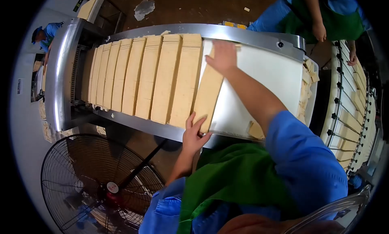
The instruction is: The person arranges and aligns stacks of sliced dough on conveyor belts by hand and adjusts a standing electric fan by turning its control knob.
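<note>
A long pale yellow slab [208,96] lies slightly slanted across the white belt [259,88], at the right end of a row of similar slabs. My right hand [223,58] grips its far end from above, slightly blurred. At the near end, my left hand [193,137] has its fingers on top and along the end of the same slab. The neighbouring slab [186,80] stands close to its left, with a narrow wedge of white belt between them at the far end. What the slabs are made of I cannot tell.
Metal rails [243,35] edge the belt, which leads left under a steel housing [60,76]. A small offcut [255,130] lies by the near rail. Scraps [308,84] fill a bin at the right. A caged fan [109,189] stands lower left. A co-worker's hand [319,31] is upper right.
</note>
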Demonstrator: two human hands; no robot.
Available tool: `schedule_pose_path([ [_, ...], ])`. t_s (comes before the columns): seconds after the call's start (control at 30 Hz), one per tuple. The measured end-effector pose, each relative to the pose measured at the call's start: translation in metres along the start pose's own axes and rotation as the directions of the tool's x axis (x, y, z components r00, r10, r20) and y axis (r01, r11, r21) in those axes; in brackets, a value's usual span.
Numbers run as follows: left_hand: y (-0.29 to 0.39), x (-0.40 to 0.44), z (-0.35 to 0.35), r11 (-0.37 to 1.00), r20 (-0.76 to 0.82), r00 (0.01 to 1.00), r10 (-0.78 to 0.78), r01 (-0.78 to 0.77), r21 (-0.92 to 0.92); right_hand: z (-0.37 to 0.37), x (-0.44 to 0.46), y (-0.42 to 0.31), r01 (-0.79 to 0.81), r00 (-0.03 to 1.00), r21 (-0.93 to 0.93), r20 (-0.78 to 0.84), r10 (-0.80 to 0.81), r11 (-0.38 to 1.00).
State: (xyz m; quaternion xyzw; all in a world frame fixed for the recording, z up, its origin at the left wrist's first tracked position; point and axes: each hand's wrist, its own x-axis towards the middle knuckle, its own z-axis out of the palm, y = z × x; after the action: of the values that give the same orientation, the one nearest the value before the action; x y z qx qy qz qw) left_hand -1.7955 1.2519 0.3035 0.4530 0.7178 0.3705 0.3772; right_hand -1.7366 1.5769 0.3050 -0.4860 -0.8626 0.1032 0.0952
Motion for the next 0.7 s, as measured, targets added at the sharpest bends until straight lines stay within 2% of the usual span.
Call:
schedule_pose_path([
  [0.03, 0.005, 0.003, 0.000, 1.000, 0.006, 1.000, -0.002, 0.002, -0.006, -0.004, -0.006, 0.015, -0.007, 0.997, 0.008, -0.074, 0.008, 1.000],
  [0.1, 0.019, 0.012, 0.006, 0.998, 0.197, 0.979, 0.057, -0.057, -0.004, -0.023, -0.025, 0.050, -0.070, 0.990, -0.037, -0.129, 0.065, 0.997],
  [0.13, 0.027, 0.017, 0.011, 0.998, 0.209, 0.976, 0.068, -0.068, -0.006, -0.036, -0.039, 0.070, -0.107, 0.979, -0.040, -0.177, 0.098, 0.993],
  [0.2, 0.043, 0.028, 0.024, 0.969, 0.379, 0.911, 0.161, -0.219, 0.113, -0.059, -0.065, 0.116, -0.224, 0.957, -0.032, -0.198, 0.213, 0.974],
  [0.23, 0.047, 0.035, 0.028, 0.968, 0.430, 0.887, 0.168, -0.231, 0.099, -0.074, -0.077, 0.127, -0.256, 0.945, -0.043, -0.221, 0.240, 0.966],
  [0.27, 0.051, 0.041, 0.029, 0.960, 0.461, 0.865, 0.200, -0.268, 0.086, -0.092, -0.094, 0.139, -0.353, 0.928, -0.145, -0.179, 0.327, 0.924],
  [0.3, 0.055, 0.047, 0.030, 0.932, 0.432, 0.880, 0.200, -0.306, 0.192, -0.110, -0.116, 0.152, -0.447, 0.894, -0.247, -0.144, 0.424, 0.860],
  [0.33, 0.060, 0.055, 0.032, 0.893, 0.399, 0.892, 0.211, -0.342, 0.292, -0.120, -0.136, 0.165, -0.494, 0.869, -0.257, -0.175, 0.462, 0.831],
  [0.4, 0.055, 0.063, 0.047, 0.743, 0.217, 0.935, 0.280, -0.354, 0.568, -0.126, -0.171, 0.185, -0.569, 0.818, -0.191, -0.030, 0.574, 0.800],
  [0.43, 0.075, 0.066, 0.053, 0.766, 0.199, 0.974, 0.107, -0.208, 0.608, -0.126, -0.188, 0.192, -0.623, 0.781, 0.058, 0.108, 0.616, 0.780],
  [0.47, 0.096, 0.068, 0.061, 0.757, 0.171, 0.983, -0.070, -0.060, 0.651, -0.128, -0.205, 0.198, -0.656, 0.754, 0.304, 0.241, 0.611, 0.691],
  [0.53, 0.065, 0.077, 0.094, 0.673, 0.085, 0.986, 0.142, -0.159, 0.723, -0.136, -0.242, 0.198, -0.431, 0.902, 0.356, 0.138, 0.410, 0.829],
  [0.6, 0.102, 0.076, 0.108, 0.744, 0.106, 0.993, 0.058, -0.114, 0.659, -0.146, -0.270, 0.213, -0.279, 0.959, 0.174, 0.095, 0.266, 0.944],
  [0.67, 0.110, 0.073, 0.138, 0.685, 0.116, 0.958, 0.261, -0.269, 0.677, -0.143, -0.305, 0.240, -0.339, 0.940, 0.261, 0.051, 0.337, 0.904],
  [0.7, 0.116, 0.070, 0.156, 0.691, 0.106, 0.940, 0.325, -0.313, 0.651, -0.149, -0.327, 0.248, -0.355, 0.923, 0.253, -0.059, 0.380, 0.900],
])
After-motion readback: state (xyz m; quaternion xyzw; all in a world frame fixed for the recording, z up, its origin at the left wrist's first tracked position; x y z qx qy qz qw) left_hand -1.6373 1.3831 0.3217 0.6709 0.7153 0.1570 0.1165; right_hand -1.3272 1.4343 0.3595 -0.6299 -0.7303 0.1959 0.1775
